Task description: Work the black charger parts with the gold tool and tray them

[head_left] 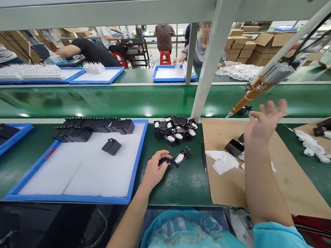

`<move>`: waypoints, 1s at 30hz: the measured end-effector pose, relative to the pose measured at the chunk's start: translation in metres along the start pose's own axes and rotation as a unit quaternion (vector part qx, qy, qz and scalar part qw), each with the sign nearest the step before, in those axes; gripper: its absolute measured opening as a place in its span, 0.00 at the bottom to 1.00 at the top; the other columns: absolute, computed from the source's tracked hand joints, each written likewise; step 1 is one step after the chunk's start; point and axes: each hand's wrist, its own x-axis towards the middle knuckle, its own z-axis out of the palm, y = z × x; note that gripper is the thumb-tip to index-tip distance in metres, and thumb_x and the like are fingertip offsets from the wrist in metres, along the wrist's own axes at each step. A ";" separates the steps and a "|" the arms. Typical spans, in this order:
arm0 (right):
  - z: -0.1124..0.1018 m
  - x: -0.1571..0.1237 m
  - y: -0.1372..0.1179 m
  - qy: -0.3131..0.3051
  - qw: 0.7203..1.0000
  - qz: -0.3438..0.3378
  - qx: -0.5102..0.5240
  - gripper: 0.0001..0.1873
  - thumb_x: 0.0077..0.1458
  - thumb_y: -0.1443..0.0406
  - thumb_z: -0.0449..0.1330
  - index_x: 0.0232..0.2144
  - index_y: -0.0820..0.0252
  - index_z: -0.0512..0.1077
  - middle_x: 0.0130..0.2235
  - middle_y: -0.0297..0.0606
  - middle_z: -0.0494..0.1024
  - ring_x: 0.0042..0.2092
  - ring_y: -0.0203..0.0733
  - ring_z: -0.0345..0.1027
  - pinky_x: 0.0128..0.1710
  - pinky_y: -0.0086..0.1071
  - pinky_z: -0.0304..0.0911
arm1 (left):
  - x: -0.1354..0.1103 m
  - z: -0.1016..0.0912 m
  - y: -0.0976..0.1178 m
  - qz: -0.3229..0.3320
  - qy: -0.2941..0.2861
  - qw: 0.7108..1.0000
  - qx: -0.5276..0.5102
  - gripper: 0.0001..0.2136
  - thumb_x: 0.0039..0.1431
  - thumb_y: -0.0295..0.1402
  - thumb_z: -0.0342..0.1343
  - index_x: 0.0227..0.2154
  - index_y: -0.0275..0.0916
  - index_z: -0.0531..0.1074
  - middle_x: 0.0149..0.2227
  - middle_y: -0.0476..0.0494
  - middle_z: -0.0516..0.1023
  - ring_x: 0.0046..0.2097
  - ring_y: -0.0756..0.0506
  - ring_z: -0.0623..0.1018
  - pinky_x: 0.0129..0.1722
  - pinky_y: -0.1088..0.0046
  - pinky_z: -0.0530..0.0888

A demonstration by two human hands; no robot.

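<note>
My left hand (pixel 155 170) is on the green bench with its fingers curled round a small black part (pixel 164 162), mostly covered by them. Just right of it lies an open black housing (pixel 180 157) with a white piece inside and thin wires at one end. Raised over the cardboard, my right hand (pixel 263 123) has its fingers spread and holds nothing. Close to its left hangs a slanted tool (pixel 246 99) with an orange barrel and a thin tip. Below are a black box-shaped part (pixel 234 147) and a crumpled white cloth (pixel 222 161).
A pile of black housings (pixel 175 129) sits behind my left hand. The blue-rimmed tray (pixel 136 159) at left carries rows of black boxes (pixel 98 126) and one loose box (pixel 111 146). Cardboard (pixel 225 189) covers the right side. A metal post (pixel 206 61) rises ahead; people work beyond.
</note>
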 end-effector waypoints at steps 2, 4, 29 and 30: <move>0.002 0.009 0.011 -0.038 0.993 0.104 0.031 0.51 0.30 0.72 0.59 0.58 0.45 0.48 0.63 0.42 0.54 0.64 0.46 0.54 0.58 0.45 0.57 | -0.004 -0.005 0.002 0.043 -0.012 0.997 0.068 0.17 0.60 0.26 0.46 0.51 0.42 0.67 0.47 0.45 0.79 0.51 0.44 0.74 0.54 0.59 0.66; 0.005 0.010 0.018 -0.079 0.987 0.134 0.044 0.44 0.30 0.71 0.61 0.54 0.47 0.58 0.57 0.41 0.63 0.58 0.47 0.62 0.53 0.44 0.62 | -0.009 -0.010 0.004 0.082 -0.024 0.988 0.130 0.19 0.65 0.28 0.44 0.57 0.43 0.64 0.52 0.44 0.77 0.53 0.43 0.71 0.56 0.56 0.62; 0.003 -0.091 -0.005 -0.255 0.963 0.082 0.030 0.28 0.46 0.63 0.68 0.50 0.41 0.67 0.52 0.31 0.73 0.46 0.40 0.70 0.50 0.40 0.68 | -0.021 -0.012 0.006 0.151 -0.077 0.890 0.424 0.11 0.66 0.35 0.50 0.49 0.41 0.69 0.38 0.43 0.75 0.39 0.42 0.75 0.36 0.66 0.71; 0.003 -0.092 -0.005 -0.254 0.963 0.085 0.032 0.27 0.46 0.63 0.68 0.49 0.41 0.67 0.51 0.31 0.73 0.46 0.39 0.70 0.50 0.39 0.68 | -0.021 -0.019 0.008 0.156 -0.061 0.894 0.416 0.11 0.67 0.35 0.49 0.49 0.40 0.68 0.39 0.43 0.74 0.39 0.43 0.74 0.37 0.66 0.71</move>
